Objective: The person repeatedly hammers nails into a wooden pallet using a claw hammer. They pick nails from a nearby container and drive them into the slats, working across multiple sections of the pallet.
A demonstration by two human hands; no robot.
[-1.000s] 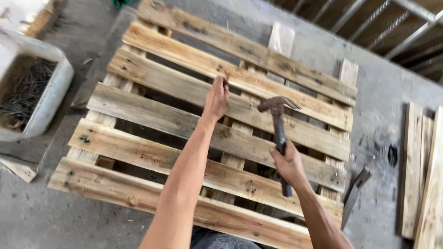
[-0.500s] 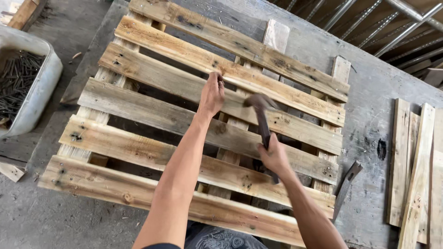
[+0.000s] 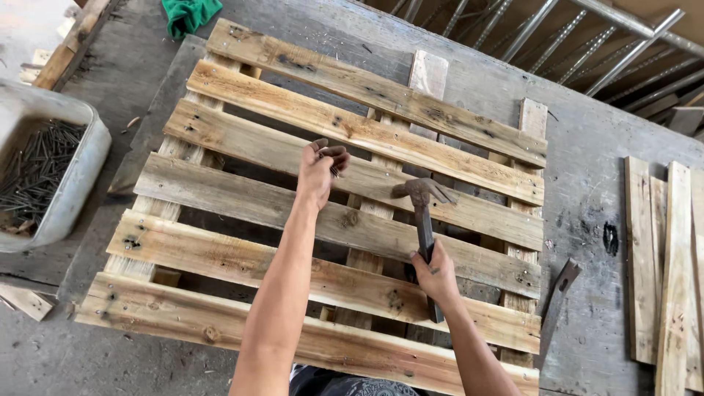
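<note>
Weathered slatted pallet [image 3: 242, 198] flat on desk [image 3: 587, 191]. My left hand [image 3: 320, 170] pinches nails [image 3: 331, 155]; my right hand [image 3: 435, 275] grip closed round claw hammer [image 3: 423, 209] handle.

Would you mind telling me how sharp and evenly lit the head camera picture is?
Head view: soft, even daylight, no harsh shadows; the pallet boards are crisp; the left hand and the hammer in the right hand are only slightly soft; the top left corner is washed out, and the board edges bow a little toward the frame's sides.
</note>
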